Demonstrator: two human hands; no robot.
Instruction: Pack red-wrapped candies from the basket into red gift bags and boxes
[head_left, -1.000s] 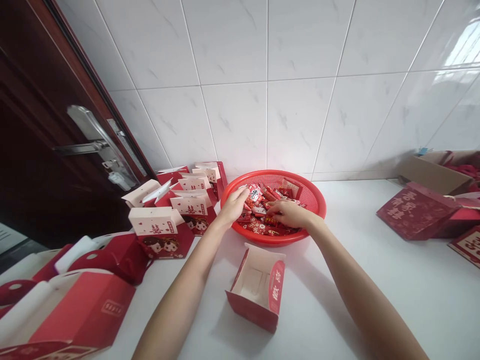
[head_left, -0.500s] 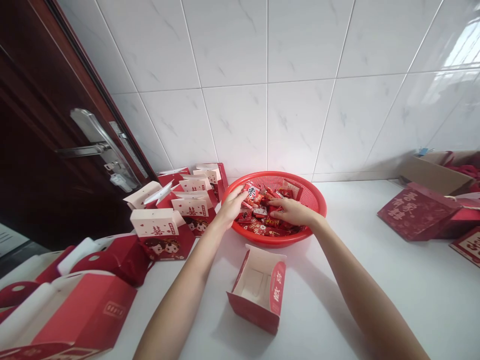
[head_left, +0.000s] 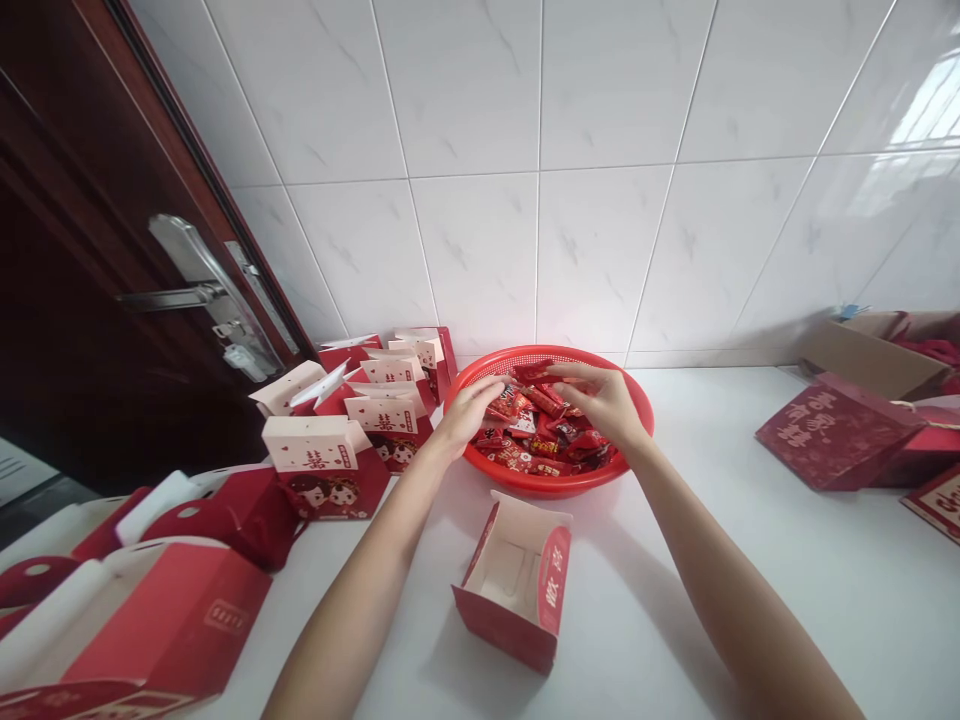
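Note:
A round red plastic basket [head_left: 551, 487] near the wall holds many small red wrapped packets [head_left: 541, 446]. Over its left rim is my left hand [head_left: 466, 412], its fingers closed around something I cannot make out. My right hand [head_left: 602, 400] is above the basket's right half, thumb and fingers pinching a dark red packet [head_left: 534, 373]. In front of the basket stands an open red box [head_left: 510, 625] with a pale inside and nothing in it.
Several red and cream boxes [head_left: 322, 455] stand left of the basket. Larger open red boxes [head_left: 172, 620] lie at the lower left. A dark red box [head_left: 836, 435] and a cardboard box [head_left: 870, 350] are at right. A brown door [head_left: 67, 250] is at left.
My right hand has lifted from among the packets and moved slightly back, now with a dark red packet at its fingertips. The packet with large black writing by my left hand no longer shows.

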